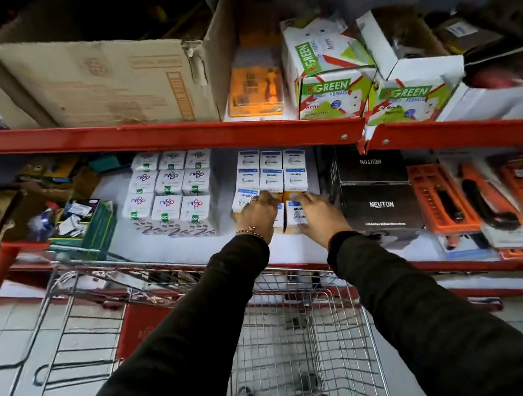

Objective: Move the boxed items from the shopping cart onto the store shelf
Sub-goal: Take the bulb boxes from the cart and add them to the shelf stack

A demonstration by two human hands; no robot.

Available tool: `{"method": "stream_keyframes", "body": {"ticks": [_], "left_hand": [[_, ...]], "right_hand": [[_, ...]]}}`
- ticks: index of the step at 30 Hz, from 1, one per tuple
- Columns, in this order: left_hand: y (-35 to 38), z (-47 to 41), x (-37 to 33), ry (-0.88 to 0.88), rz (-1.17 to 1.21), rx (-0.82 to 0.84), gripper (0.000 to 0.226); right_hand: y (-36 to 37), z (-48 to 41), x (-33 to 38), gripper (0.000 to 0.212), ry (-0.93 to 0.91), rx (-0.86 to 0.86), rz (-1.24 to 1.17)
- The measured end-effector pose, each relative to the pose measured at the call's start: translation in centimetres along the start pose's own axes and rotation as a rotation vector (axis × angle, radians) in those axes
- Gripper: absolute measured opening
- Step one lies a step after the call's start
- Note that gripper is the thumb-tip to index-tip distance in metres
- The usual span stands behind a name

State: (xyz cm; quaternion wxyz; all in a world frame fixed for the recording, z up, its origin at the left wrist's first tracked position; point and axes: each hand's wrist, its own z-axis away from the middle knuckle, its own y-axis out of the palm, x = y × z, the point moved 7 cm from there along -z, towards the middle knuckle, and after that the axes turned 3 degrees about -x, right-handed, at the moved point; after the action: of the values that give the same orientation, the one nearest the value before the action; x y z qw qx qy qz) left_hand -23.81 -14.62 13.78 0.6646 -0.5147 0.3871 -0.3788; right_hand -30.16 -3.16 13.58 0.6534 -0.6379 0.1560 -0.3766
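A block of small white-and-blue boxes (272,171) stands stacked on the white middle shelf (195,253), several deep and wide. My left hand (257,216) curls over a box in the front row at the stack's left. My right hand (317,216) grips the front box (296,215) at the stack's right, fingers on its top and side. Both arms in dark sleeves reach over the wire shopping cart (301,338), whose basket shows only bare mesh and the floor below. A bracelet sits on my left wrist.
A second stack of white boxes (169,191) stands left of the blue ones. Black Neuton boxes (379,192) stand to the right, then orange tool packs (479,197). The red upper shelf beam (163,137) overhangs, carrying a cardboard carton (96,83) and green-labelled boxes (326,94).
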Motion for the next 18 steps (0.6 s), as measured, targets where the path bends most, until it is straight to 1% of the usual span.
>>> {"method": "stream_keyframes", "body": {"ticks": [2,5,6,8,10,11,12,13,14,15,16,18], "left_hand": [[0.9,-0.9,0.1,0.006,0.029,0.015,0.047],[1.4,-1.4,0.2,0.017,0.069,-0.003,0.052],[1.3,-1.3,0.0,0.055,0.049,-0.046,0.055],[0.8,-0.6,-0.3,0.134,0.028,-0.184,0.056],[0.4,0.7,-0.2,0.136,0.143,-0.342,0.049],[0.3,1.4,0.0,0.091,0.263,-0.428,0.043],[0.4,2.2,0.3,0.002,0.434,-0.518,0.037],[0.9,2.9,0.9,-0.128,0.644,-0.595,0.034],[1.8,3.5,1.5,-0.297,0.864,-0.627,0.036],[3.1,3.7,2.0,-0.484,1.069,-0.601,0.043],[4.5,3.8,2.2,-0.664,1.246,-0.535,0.054],[7.0,3.4,2.3,-0.948,1.514,-0.379,0.079]], "right_hand": [[0.9,-0.7,-0.2,0.066,-0.007,0.021,0.011],[1.6,-1.0,-0.6,0.063,-0.015,-0.009,-0.04],[1.6,-0.9,-0.7,0.063,-0.007,-0.026,-0.093],[1.6,-0.5,-0.9,0.063,0.032,-0.089,-0.26],[1.5,0.3,-1.1,0.064,0.126,-0.196,-0.441],[1.8,0.7,-1.3,0.064,0.202,-0.244,-0.519],[2.2,1.2,-1.6,0.064,0.296,-0.272,-0.593],[2.9,1.5,-1.9,0.063,0.396,-0.275,-0.683],[3.8,1.9,-2.1,0.063,0.495,-0.257,-0.797],[4.7,2.1,-2.2,0.063,0.59,-0.229,-0.937],[5.6,2.3,-2.2,0.063,0.681,-0.204,-1.097],[7.0,2.3,-1.8,0.058,0.847,-0.17,-1.434]]}}
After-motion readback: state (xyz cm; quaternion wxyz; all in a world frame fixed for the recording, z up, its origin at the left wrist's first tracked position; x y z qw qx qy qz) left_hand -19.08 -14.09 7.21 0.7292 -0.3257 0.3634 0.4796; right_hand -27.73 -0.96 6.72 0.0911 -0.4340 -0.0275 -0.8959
